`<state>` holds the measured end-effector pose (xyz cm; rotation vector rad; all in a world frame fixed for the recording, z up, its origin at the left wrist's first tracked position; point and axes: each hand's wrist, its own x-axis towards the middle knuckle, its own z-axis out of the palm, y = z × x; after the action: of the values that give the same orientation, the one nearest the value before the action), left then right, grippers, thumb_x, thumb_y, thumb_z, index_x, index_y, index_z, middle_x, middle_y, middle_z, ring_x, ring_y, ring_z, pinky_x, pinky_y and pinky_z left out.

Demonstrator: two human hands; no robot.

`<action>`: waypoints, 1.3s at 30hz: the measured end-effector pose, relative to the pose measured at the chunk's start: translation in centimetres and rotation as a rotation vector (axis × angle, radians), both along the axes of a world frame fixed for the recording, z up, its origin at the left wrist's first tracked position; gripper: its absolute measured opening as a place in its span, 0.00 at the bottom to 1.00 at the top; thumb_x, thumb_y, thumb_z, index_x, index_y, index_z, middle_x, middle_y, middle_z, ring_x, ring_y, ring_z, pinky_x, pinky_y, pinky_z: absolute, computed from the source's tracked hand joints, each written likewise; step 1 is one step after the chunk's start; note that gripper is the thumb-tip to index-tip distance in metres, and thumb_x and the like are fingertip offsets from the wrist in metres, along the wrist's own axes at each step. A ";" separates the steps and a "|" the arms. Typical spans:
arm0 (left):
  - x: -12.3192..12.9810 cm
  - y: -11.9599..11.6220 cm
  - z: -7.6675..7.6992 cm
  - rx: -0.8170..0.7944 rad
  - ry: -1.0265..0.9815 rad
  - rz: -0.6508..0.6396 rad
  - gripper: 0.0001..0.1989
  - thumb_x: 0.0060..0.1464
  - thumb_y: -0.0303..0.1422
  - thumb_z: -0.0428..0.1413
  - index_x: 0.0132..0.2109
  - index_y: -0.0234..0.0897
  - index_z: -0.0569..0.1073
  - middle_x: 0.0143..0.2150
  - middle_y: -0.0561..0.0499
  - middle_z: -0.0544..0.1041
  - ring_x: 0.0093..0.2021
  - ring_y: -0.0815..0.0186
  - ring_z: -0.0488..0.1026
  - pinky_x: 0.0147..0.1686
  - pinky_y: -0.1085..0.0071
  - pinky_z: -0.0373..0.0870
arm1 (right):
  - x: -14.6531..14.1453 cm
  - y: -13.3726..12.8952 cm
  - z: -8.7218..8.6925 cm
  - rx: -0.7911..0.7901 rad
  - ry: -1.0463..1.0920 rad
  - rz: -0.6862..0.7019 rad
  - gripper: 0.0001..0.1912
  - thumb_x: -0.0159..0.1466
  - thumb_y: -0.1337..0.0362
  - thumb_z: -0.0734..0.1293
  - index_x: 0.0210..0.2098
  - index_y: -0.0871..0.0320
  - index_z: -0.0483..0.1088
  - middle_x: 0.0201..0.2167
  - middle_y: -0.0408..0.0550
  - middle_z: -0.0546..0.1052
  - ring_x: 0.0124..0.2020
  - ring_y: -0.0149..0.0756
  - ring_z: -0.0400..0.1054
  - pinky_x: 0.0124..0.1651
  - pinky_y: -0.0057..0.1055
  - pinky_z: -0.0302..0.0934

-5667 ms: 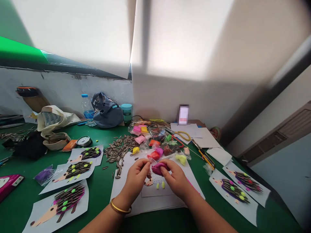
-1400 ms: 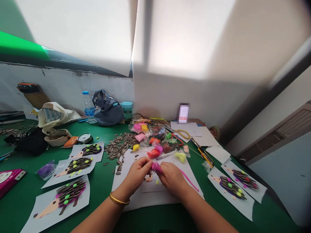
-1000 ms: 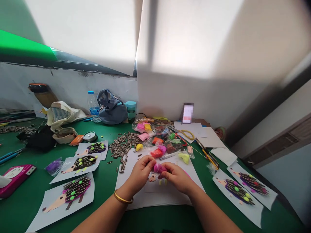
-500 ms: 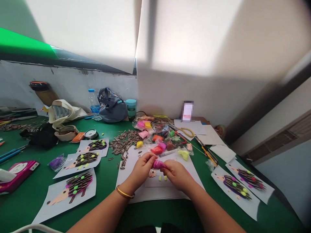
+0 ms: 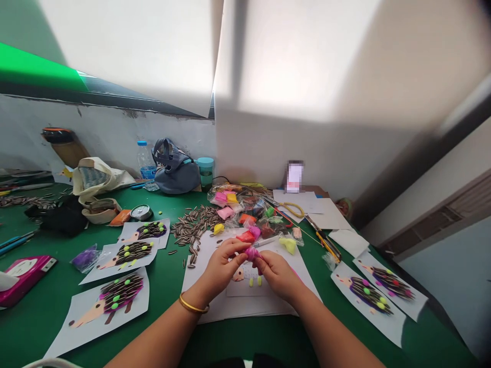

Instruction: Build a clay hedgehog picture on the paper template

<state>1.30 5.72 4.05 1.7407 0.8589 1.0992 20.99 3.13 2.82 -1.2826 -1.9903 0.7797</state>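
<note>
A lump of magenta modelling clay (image 5: 251, 253) is pinched between my two hands, above the white paper. My left hand (image 5: 225, 266), with a gold bangle at the wrist, closes its thumb and fingers on the lump's left side. From the other side my right hand (image 5: 276, 272) grips it with curled fingers. Beneath them lies a sheet with a hedgehog drawing (image 5: 238, 275), its face tan and its feet yellow-green clay; my hands partly cover it. Behind the hands a red clay packet (image 5: 245, 236) and a white pen (image 5: 266, 241) lie close by.
Sunflower seeds (image 5: 194, 225) lie heaped behind my left hand. Finished hedgehog pictures (image 5: 115, 301) rest at left, with more hedgehog pictures (image 5: 368, 296) at right. Yellow-handled scissors (image 5: 292, 208) and a utility knife (image 5: 326, 240) lie back right. A phone (image 5: 294, 177) leans against the wall.
My fingers have shifted on the magenta clay, which looks more bunched and rounded than before. The view has moved slightly; the table things stay in place.
</note>
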 end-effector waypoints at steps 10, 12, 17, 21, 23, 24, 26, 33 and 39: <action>-0.2 -0.2 -0.2 0.031 0.127 -0.067 0.13 0.60 0.39 0.56 0.50 0.42 0.76 0.48 0.45 0.76 0.46 0.59 0.72 0.43 0.65 0.72 | -0.1 -0.5 0.9 -0.070 0.049 0.039 0.19 0.71 0.58 0.54 0.28 0.57 0.68 0.25 0.42 0.71 0.29 0.33 0.65 0.33 0.28 0.56; -0.1 -0.1 -0.2 0.062 0.151 -0.031 0.11 0.61 0.38 0.55 0.47 0.41 0.76 0.44 0.46 0.76 0.44 0.60 0.72 0.45 0.65 0.70 | -0.3 -0.5 0.9 -0.105 0.049 0.044 0.18 0.70 0.57 0.56 0.29 0.57 0.68 0.25 0.42 0.71 0.29 0.33 0.65 0.33 0.28 0.56; 0.1 0.5 -0.8 0.032 0.150 0.076 0.09 0.60 0.36 0.53 0.41 0.39 0.76 0.38 0.48 0.77 0.40 0.60 0.72 0.43 0.65 0.68 | -0.4 -0.3 0.6 -0.083 -0.021 -0.067 0.11 0.63 0.55 0.67 0.36 0.57 0.71 0.31 0.43 0.74 0.31 0.35 0.65 0.33 0.28 0.55; 0.0 0.7 -1.0 0.031 0.155 0.089 0.10 0.61 0.37 0.53 0.41 0.39 0.77 0.39 0.47 0.78 0.42 0.59 0.73 0.44 0.64 0.69 | -0.2 -0.1 0.1 -0.022 -0.019 -0.034 0.17 0.70 0.54 0.58 0.36 0.56 0.73 0.32 0.45 0.75 0.33 0.36 0.67 0.35 0.29 0.56; 0.0 0.5 -1.1 0.049 0.152 0.080 0.11 0.61 0.37 0.53 0.47 0.40 0.76 0.44 0.46 0.78 0.45 0.57 0.73 0.46 0.62 0.70 | -0.1 -0.1 0.0 -0.006 -0.033 -0.021 0.20 0.71 0.53 0.56 0.34 0.57 0.73 0.31 0.46 0.76 0.34 0.36 0.68 0.36 0.30 0.56; 0.0 0.4 -1.1 0.050 0.149 0.062 0.13 0.61 0.37 0.53 0.51 0.41 0.75 0.47 0.45 0.77 0.46 0.57 0.72 0.46 0.61 0.70 | -0.1 -0.1 0.0 -0.006 -0.029 -0.016 0.21 0.72 0.53 0.55 0.34 0.57 0.73 0.32 0.46 0.76 0.35 0.37 0.68 0.37 0.30 0.57; 0.1 0.1 -1.2 0.022 0.132 0.013 0.18 0.61 0.37 0.54 0.57 0.44 0.72 0.51 0.45 0.75 0.46 0.57 0.73 0.44 0.61 0.72 | -0.1 -0.1 0.1 -0.016 -0.008 0.004 0.21 0.72 0.52 0.55 0.36 0.57 0.73 0.34 0.47 0.77 0.36 0.37 0.69 0.38 0.30 0.57; -0.1 0.5 -1.3 -0.072 -0.097 0.136 0.09 0.57 0.36 0.59 0.44 0.40 0.73 0.41 0.50 0.76 0.41 0.62 0.73 0.44 0.64 0.71 | 0.2 0.3 0.2 -0.077 0.026 -0.016 0.15 0.67 0.51 0.63 0.39 0.56 0.73 0.35 0.45 0.77 0.36 0.39 0.69 0.38 0.30 0.58; -0.3 1.1 -0.2 -0.398 -0.518 0.181 0.22 0.57 0.40 0.60 0.56 0.45 0.65 0.45 0.50 0.75 0.40 0.65 0.74 0.44 0.64 0.71 | 0.5 0.6 0.0 -0.123 0.134 -0.128 0.15 0.62 0.55 0.68 0.45 0.56 0.73 0.40 0.47 0.77 0.41 0.41 0.69 0.44 0.34 0.61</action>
<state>1.01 6.77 3.81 1.0012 0.8417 1.3142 21.49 3.76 2.85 -1.3755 -1.7594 0.9127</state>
